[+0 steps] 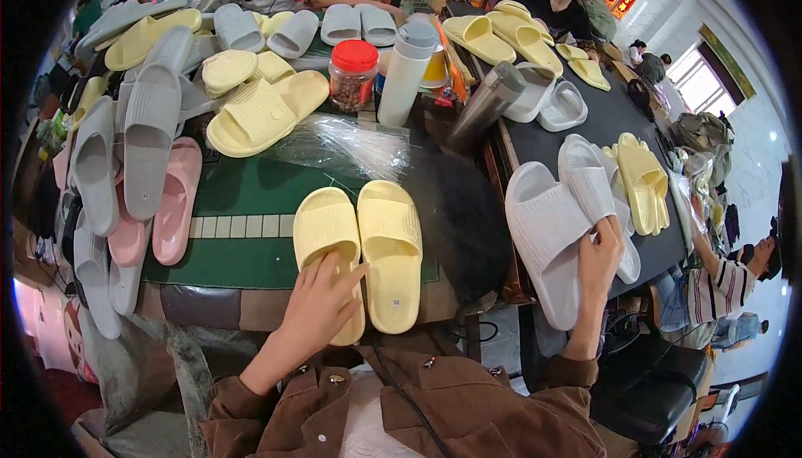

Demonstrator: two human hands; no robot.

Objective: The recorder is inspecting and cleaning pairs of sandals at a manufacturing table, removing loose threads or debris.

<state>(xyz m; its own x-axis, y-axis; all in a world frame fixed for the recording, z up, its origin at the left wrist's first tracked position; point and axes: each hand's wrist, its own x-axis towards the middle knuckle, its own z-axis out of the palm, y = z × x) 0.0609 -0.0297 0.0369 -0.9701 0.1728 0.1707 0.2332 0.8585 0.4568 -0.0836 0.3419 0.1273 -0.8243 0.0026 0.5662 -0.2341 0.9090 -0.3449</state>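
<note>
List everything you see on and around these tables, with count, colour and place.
Yellow slippers: two, pale yellow, side by side on the green mat.
White slippers: two, on the dark table at right.
Slipper pile: many, grey, pink and yellow, at left and far side.
Jar: one, clear with red lid, centre back.
Tall bottle: one, white, beside the jar.
Steel flask: one, silver, between the tables.
Plastic bag: one, clear, behind the yellow pair.
Other people: several, far side and right.
Left hand: on the left yellow slipper.
Right hand: gripping a white slipper.

slipper pair [359, 249] on table [242, 186], jar [352, 73] behind, slipper stack [568, 224] right
</note>
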